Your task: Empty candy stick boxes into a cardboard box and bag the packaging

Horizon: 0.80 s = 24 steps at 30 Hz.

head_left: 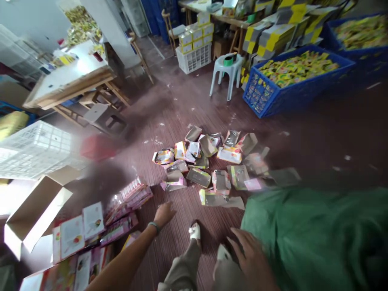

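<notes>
My left hand (164, 213) reaches down toward the dark red floor, fingers curled loosely, with nothing visible in it; a bracelet sits on the wrist. It hovers near a pile of opened, flattened small cartons (212, 165) scattered on the floor. My right hand (251, 258) lies flat with fingers spread, at the edge of a large green sack (318, 238). My legs and feet in white sandals (195, 232) show between the hands.
Stacks of pink and white packets (91, 230) lie at the left beside an open cardboard box (33, 214). A white crate (33, 149), a wooden table (69, 81), a white plastic stool (227, 68) and blue crates of yellow packets (291, 81) stand around.
</notes>
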Available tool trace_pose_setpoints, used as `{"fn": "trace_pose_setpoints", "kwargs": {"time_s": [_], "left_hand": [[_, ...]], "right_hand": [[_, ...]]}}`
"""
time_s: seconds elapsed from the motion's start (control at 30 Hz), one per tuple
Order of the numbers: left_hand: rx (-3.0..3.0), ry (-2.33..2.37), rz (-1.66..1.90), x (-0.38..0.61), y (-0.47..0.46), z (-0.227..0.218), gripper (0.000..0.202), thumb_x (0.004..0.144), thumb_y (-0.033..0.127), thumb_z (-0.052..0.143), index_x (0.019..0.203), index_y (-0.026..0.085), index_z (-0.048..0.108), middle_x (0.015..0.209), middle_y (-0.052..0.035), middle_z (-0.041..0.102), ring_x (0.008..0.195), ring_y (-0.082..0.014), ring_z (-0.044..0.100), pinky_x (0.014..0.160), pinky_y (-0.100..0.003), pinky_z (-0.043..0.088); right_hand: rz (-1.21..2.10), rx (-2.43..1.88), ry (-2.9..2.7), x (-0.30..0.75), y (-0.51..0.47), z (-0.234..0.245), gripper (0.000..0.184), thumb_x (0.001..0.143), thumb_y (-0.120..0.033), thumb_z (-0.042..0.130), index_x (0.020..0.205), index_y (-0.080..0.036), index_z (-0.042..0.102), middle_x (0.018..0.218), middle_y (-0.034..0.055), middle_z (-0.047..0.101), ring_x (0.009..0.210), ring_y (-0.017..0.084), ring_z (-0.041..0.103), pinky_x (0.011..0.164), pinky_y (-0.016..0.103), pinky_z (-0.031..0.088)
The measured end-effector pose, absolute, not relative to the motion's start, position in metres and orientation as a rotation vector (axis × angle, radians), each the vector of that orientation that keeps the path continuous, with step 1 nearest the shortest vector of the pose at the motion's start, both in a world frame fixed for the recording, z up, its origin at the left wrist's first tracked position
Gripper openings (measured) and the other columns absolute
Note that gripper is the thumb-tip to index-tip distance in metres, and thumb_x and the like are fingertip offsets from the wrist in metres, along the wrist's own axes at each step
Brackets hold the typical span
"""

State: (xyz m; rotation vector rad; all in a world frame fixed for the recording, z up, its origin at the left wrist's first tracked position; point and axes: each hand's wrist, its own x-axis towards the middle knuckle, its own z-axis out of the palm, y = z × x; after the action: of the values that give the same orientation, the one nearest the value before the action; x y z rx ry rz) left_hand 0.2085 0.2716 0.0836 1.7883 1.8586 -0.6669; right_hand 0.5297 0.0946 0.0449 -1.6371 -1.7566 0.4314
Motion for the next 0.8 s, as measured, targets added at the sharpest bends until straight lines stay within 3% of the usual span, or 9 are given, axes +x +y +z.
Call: {"fn": "trace_pose_setpoints", "kwargs": {"time_s": [0.13,0.33,0.5,0.7,0.8], "left_hand": [[1.779,1.983,-0.69,0.162,0.316,0.08,0.048,0.095,0.038,0.062,0.133,0.01,0.061,0.129,-0.02,0.069,0.126,-0.0302,0.062,0.103,-0.035,0.046],[1.844,2.112,-0.637,0.14,0.407,0.048,0.053,0.094,0.04,0.062,0.138,0.012,0.055,0.136,-0.019,0.062,0.131,-0.0297,0.057,0.107,-0.034,0.041],[1.869,2.197,-0.576,0.121,0.512,-0.012,0.058,0.096,0.032,0.058,0.149,0.012,0.045,0.142,-0.0197,0.057,0.132,-0.0297,0.055,0.105,-0.035,0.042],[1.974,2.242,-0.578,0.08,0.63,-0.095,0.053,0.099,0.031,0.049,0.15,0.014,0.043,0.144,-0.0201,0.054,0.13,-0.0302,0.055,0.1,-0.036,0.047],[2.114,2.233,-0.637,0.056,0.667,-0.125,0.06,0.096,0.028,0.053,0.153,0.014,0.039,0.152,-0.0198,0.047,0.137,-0.0331,0.047,0.105,-0.04,0.045]], "right_hand": [[0.524,-1.662,-1.806,0.52,0.172,0.024,0.033,0.105,-0.035,0.044,0.117,-0.019,0.07,0.11,0.0102,0.076,0.103,0.026,0.071,0.091,0.041,0.055],[0.743,-1.782,-1.957,0.512,0.305,-0.046,0.028,0.096,-0.024,0.049,0.109,-0.017,0.073,0.107,0.0105,0.076,0.102,0.028,0.069,0.091,0.039,0.051],[0.71,-1.879,-2.056,0.491,0.385,-0.118,0.027,0.094,-0.022,0.051,0.111,-0.015,0.071,0.106,0.0122,0.075,0.103,0.028,0.067,0.088,0.036,0.048],[0.593,-1.981,-2.163,0.452,0.454,-0.226,0.02,0.095,-0.026,0.056,0.107,-0.014,0.068,0.106,0.015,0.073,0.103,0.03,0.065,0.089,0.038,0.045],[0.505,-2.073,-2.156,0.424,0.481,-0.292,0.04,0.09,-0.03,0.067,0.123,-0.008,0.062,0.124,0.0238,0.067,0.117,0.036,0.06,0.097,0.044,0.042]]}}
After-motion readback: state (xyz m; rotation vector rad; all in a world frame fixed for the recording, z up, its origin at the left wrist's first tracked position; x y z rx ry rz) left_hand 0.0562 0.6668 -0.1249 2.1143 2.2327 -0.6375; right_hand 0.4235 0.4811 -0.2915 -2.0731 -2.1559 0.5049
